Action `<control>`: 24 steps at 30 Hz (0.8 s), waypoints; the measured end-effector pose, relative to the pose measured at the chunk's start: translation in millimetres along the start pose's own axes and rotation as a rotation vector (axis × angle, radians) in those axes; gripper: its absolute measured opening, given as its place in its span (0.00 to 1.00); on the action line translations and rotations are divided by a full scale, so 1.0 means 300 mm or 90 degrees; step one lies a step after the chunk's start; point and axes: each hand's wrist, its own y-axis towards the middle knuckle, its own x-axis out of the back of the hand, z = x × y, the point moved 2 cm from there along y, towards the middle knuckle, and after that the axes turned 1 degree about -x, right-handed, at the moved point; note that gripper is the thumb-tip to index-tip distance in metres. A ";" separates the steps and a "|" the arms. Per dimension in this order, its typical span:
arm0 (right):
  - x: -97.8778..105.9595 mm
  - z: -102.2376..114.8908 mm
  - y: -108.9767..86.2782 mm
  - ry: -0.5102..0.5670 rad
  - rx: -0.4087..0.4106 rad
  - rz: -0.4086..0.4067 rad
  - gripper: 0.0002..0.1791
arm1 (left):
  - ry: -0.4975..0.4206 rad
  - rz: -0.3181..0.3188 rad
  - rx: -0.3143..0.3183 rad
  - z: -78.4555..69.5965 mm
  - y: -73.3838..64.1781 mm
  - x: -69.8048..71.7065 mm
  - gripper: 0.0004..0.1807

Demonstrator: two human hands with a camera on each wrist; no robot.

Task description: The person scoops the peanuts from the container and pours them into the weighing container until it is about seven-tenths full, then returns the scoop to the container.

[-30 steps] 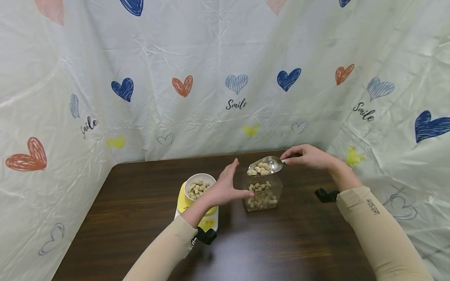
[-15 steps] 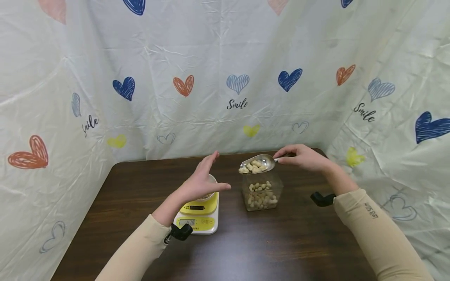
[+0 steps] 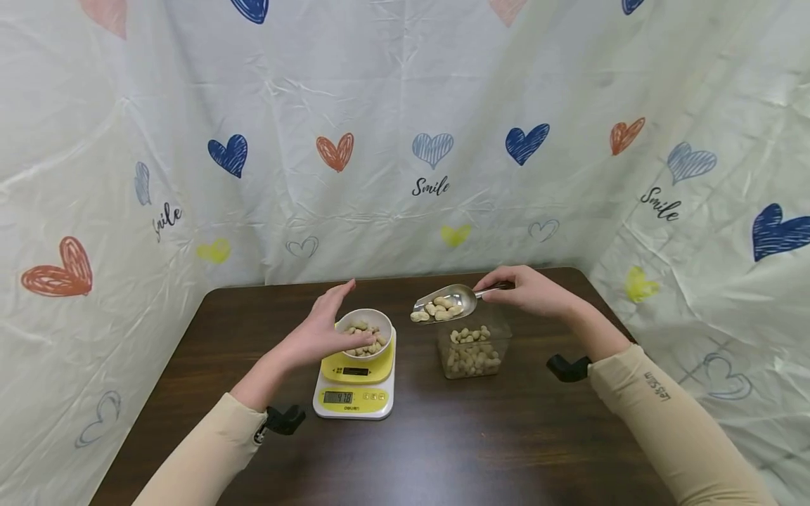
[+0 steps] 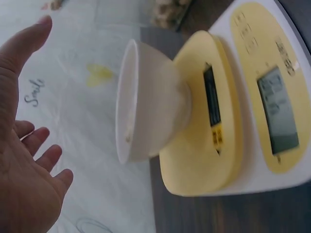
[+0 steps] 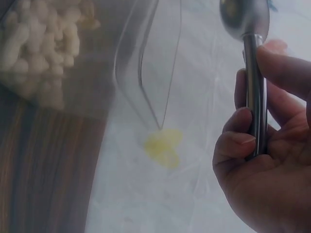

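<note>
My right hand (image 3: 528,292) grips the handle of a metal scoop (image 3: 467,298) holding several peanuts (image 3: 441,309). The scoop is raised, its front to the left of the clear container (image 3: 474,369) and pointing toward the white bowl (image 3: 383,322). In the right wrist view the fingers (image 5: 235,145) curl round the handle. The bowl, with peanuts in it, stands on a yellow and white kitchen scale (image 3: 382,413) with lit digits. At the bowl's left, my left hand (image 3: 316,334) is held with fingers spread and holds nothing; in the head view its thumb overlaps the bowl.
More peanuts fill part of the clear container, right of the scale. Everything stands on a dark wooden table (image 3: 481,450). A white curtain (image 3: 380,232) printed with hearts hangs behind and along both sides.
The right hand has carried the loaded scoop leftward from over the container. My left hand has moved left, away from the container and past the bowl, uncovering the scale's display.
</note>
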 end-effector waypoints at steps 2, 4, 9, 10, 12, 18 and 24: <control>-0.015 0.014 0.006 0.003 0.002 0.000 0.13 | 0.017 0.007 0.007 0.025 -0.012 0.009 0.63; -0.030 0.026 0.013 0.005 0.005 -0.001 0.13 | 0.029 0.012 0.008 0.049 -0.023 0.015 0.63; -0.064 0.057 0.032 0.011 0.013 -0.002 0.13 | 0.041 0.024 0.009 0.105 -0.043 0.010 0.64; -0.071 0.062 0.037 0.013 0.012 -0.001 0.13 | 0.042 0.027 0.010 0.117 -0.046 0.006 0.65; -0.084 0.070 0.048 0.017 0.012 0.001 0.13 | 0.042 0.033 0.012 0.140 -0.049 -0.004 0.65; -0.128 0.089 0.079 0.016 0.008 0.001 0.12 | 0.028 0.055 0.032 0.192 -0.051 -0.044 0.68; -0.170 0.104 0.111 0.012 -0.001 -0.006 0.10 | 0.021 0.064 0.038 0.220 -0.042 -0.073 0.69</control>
